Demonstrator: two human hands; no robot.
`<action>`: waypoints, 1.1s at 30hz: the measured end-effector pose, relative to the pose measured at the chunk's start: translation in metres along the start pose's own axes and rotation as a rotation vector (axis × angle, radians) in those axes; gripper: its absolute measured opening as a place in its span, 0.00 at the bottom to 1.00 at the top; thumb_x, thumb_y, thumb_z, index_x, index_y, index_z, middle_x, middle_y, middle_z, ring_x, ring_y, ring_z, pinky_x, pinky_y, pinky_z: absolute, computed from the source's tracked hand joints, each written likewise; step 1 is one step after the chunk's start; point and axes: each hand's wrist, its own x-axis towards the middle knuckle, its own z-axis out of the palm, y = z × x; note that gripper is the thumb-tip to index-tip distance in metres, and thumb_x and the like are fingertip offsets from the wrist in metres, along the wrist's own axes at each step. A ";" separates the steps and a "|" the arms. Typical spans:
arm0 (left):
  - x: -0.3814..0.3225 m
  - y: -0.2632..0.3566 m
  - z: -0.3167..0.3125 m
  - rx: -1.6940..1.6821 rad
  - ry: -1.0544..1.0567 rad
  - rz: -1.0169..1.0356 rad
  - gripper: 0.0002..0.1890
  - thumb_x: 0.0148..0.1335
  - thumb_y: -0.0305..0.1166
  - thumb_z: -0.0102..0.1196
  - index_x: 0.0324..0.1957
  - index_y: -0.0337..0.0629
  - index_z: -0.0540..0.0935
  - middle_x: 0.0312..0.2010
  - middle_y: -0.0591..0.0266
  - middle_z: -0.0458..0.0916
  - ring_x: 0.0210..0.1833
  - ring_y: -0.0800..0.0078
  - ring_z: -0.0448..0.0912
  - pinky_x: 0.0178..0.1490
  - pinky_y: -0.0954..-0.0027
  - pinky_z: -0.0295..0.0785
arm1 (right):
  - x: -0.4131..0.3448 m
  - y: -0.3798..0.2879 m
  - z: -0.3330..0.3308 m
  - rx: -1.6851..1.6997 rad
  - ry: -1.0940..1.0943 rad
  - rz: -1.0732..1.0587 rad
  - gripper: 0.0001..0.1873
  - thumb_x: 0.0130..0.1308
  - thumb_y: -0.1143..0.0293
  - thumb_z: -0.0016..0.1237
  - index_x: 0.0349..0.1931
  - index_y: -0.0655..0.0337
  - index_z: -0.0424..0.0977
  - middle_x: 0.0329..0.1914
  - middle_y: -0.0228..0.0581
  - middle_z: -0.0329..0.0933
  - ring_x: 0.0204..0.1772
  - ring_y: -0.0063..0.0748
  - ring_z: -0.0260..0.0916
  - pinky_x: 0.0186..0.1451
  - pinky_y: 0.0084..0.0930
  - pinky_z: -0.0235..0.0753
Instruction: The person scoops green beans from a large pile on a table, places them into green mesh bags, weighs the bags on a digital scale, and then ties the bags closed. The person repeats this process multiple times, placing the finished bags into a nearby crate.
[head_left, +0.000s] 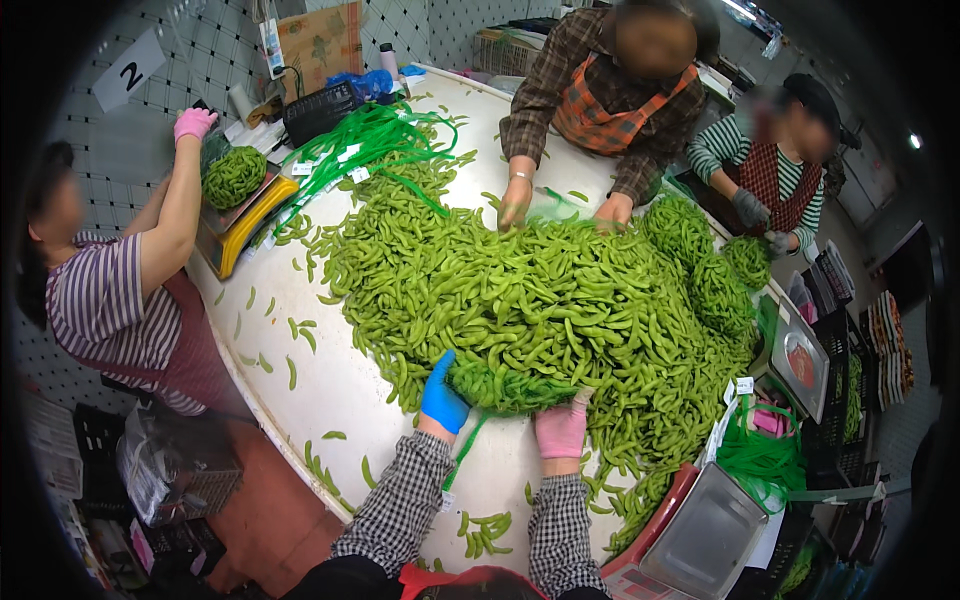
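Observation:
My left hand (444, 396), in a blue glove, grips one end of a green mesh bag (510, 386) partly filled with edamame pods. At the bag's other end is my right hand (562, 429) in a pink glove, its fingers closed on the mesh. The bag lies sideways against the near edge of a large heap of edamame pods (525, 292). A narrow green strip (469, 450) hangs from it onto the white table (405, 450), ending in a small white tag (448, 501). My fingertips are partly hidden by the bag.
A red scale with a metal tray (705, 532) stands at my right, near another scale (802, 360) and green mesh bags (757, 457). Filled bags (720, 292) line the heap's right side. Three co-workers stand around the table; one is by a yellow scale (259, 225).

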 end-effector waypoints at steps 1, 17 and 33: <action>0.005 0.000 -0.003 0.019 -0.033 -0.025 0.25 0.69 0.41 0.51 0.65 0.42 0.69 0.64 0.53 0.71 0.66 0.55 0.69 0.71 0.50 0.61 | 0.004 -0.003 0.000 0.006 -0.027 0.017 0.45 0.63 0.37 0.48 0.69 0.63 0.57 0.72 0.39 0.60 0.71 0.43 0.56 0.76 0.44 0.55; 0.030 0.008 -0.007 0.140 -0.173 0.017 0.27 0.72 0.40 0.49 0.69 0.41 0.64 0.67 0.53 0.67 0.68 0.59 0.67 0.72 0.59 0.61 | 0.029 -0.006 0.032 -0.053 -0.074 0.096 0.50 0.58 0.29 0.45 0.72 0.55 0.56 0.74 0.39 0.57 0.74 0.48 0.54 0.77 0.50 0.53; 0.026 0.020 0.061 0.220 -0.067 -0.057 0.31 0.70 0.48 0.49 0.68 0.41 0.66 0.66 0.52 0.69 0.68 0.59 0.68 0.70 0.57 0.63 | 0.063 -0.022 0.054 -0.661 0.089 -0.046 0.34 0.65 0.36 0.47 0.37 0.66 0.67 0.37 0.35 0.67 0.40 0.30 0.62 0.45 0.34 0.66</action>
